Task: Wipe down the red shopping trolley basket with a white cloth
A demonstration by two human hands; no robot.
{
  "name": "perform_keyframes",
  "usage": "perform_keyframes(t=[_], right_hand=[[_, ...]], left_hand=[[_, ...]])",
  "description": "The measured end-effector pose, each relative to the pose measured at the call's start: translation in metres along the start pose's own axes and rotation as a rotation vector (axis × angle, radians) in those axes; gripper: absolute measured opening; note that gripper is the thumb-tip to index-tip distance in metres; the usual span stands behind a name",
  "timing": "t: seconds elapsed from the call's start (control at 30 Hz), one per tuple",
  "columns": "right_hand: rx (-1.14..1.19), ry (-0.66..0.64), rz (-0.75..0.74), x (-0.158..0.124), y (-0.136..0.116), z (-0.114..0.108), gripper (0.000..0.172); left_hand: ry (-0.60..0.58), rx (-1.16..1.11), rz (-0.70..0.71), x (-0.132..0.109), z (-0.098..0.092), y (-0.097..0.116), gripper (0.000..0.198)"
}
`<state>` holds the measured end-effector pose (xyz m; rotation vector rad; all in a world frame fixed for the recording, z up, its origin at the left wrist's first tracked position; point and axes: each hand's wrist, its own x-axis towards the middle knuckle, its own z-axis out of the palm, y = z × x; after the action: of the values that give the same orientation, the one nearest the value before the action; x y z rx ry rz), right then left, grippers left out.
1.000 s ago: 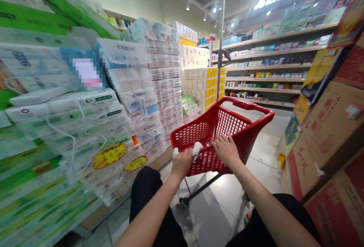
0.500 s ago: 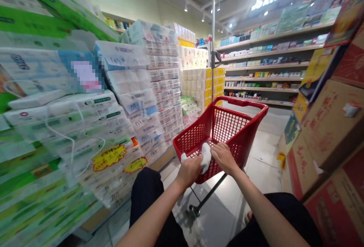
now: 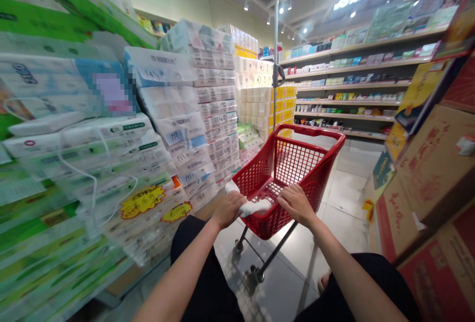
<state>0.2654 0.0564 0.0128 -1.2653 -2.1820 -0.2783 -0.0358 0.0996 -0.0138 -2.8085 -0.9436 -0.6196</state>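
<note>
A red plastic shopping cart (image 3: 315, 163) with a mesh basket stands in front of me on the tiled aisle floor. My left hand (image 3: 228, 209) is closed on a white cloth (image 3: 252, 207) pressed against the cart's near rim. My right hand (image 3: 297, 204) grips the same rim a little to the right, fingers curled over it. A tall metal pole (image 3: 275, 50) rises behind the basket. The basket looks empty inside.
Stacked packs of tissue and toilet paper (image 3: 174, 119) fill the left side of the aisle. Cardboard boxes (image 3: 430, 173) lean in on the right. Shelves of small goods (image 3: 345, 89) run across the far end. My dark-trousered legs show at the bottom.
The cart has swung left and tilted, its basket now turned more away. My left hand slid the white cloth along the near rim; the right hand stayed gripping it.
</note>
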Motion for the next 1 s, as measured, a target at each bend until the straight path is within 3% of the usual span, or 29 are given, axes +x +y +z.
perform_keyframes(t=[0.23,0.4,0.5,0.6,0.77,1.0], right_hand=[[-0.012,-0.010,-0.004,-0.009,-0.001,-0.006,0.045],[-0.002,-0.003,-0.007,-0.011,-0.004,-0.005,0.042],[-0.030,0.018,0.010,-0.007,-0.011,0.001,0.039],[-0.041,0.033,0.026,-0.001,-0.017,0.008,0.034],[0.016,0.045,0.027,0.001,-0.021,0.009,0.031],[0.159,-0.006,0.016,-0.004,-0.024,-0.002,0.033]], left_hand=[[0.016,-0.025,-0.005,-0.006,-0.007,0.029,0.028],[0.008,0.014,-0.014,-0.001,-0.005,0.069,0.028],[0.050,0.074,-0.129,0.009,0.001,0.095,0.028],[0.081,0.139,-0.266,0.019,0.005,0.107,0.025],[0.106,0.114,-0.237,0.019,0.006,0.097,0.027],[0.123,-0.058,0.097,-0.011,0.019,0.048,0.039]])
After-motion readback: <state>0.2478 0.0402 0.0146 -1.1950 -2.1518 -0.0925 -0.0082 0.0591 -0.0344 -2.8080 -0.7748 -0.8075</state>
